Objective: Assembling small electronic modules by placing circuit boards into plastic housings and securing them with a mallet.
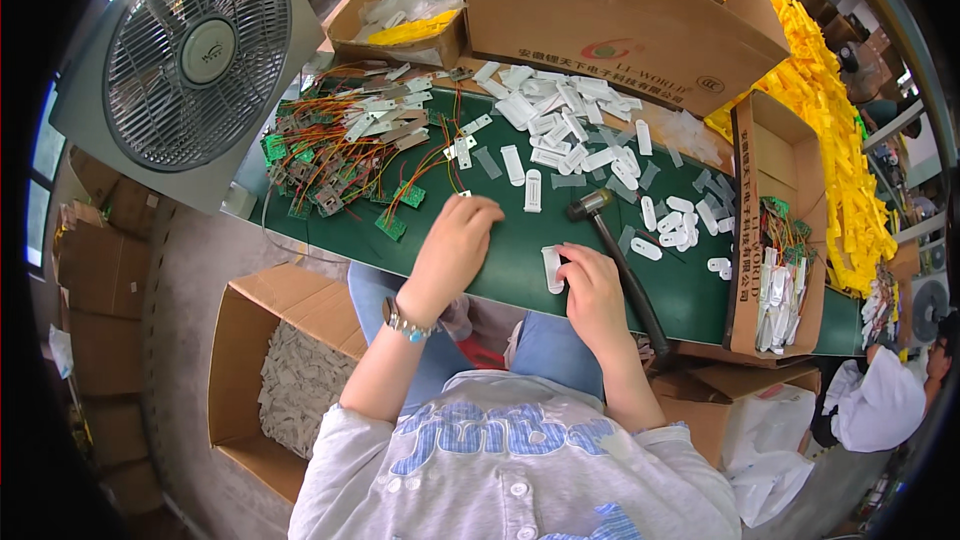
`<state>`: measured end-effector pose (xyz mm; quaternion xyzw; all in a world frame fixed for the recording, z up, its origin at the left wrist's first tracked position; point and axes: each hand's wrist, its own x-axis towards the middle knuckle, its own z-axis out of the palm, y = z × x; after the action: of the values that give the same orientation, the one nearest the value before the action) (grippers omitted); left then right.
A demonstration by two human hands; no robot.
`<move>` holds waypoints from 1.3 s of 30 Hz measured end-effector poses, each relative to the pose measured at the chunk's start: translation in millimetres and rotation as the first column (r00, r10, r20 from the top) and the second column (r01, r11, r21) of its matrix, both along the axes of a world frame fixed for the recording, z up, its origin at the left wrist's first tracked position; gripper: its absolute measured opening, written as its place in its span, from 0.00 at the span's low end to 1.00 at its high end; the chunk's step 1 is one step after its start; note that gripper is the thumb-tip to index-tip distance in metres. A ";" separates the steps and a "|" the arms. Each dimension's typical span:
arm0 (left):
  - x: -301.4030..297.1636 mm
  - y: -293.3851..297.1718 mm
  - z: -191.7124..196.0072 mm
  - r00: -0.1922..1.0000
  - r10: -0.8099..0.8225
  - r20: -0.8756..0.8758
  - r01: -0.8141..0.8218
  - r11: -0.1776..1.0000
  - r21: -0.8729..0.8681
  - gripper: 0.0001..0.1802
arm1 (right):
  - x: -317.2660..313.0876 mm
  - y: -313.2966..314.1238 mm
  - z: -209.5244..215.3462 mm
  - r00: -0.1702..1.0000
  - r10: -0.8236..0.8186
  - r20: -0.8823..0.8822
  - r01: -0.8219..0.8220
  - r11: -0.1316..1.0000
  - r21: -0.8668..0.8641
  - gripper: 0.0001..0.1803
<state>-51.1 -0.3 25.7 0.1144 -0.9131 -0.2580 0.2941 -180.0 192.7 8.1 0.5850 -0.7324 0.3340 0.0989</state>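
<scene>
The right hand (592,285) pinches a small white plastic casing (552,269), an oblong, rounded-end shell standing on the green counter (520,250) near its front edge, at the hand's 9 o'clock. The left hand (455,240) rests knuckles-up on the counter, fingers curled; whether they grasp anything I cannot tell. A black-handled mallet (615,255) lies at the casing's 3 o'clock, green circuit boards (330,155) at 10 o'clock.

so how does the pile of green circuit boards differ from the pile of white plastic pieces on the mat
The circuit boards are green with red and orange wires, tangled together at the mat's left end. The white plastic pieces are plain, wireless, oblong, and scattered more loosely in the middle. Both lie on the green mat, beyond both hands.
</scene>
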 end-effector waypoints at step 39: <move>28.4 -92.1 52.1 0.899 0.400 0.179 -0.422 0.901 0.102 0.08 | 3.9 5.3 1.3 0.990 0.081 0.113 -0.087 0.995 0.044 0.18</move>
<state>-22.8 -92.5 77.8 0.3445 -0.8681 -0.2432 0.2620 -176.1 198.1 9.3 0.5983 -0.7193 0.3519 0.0297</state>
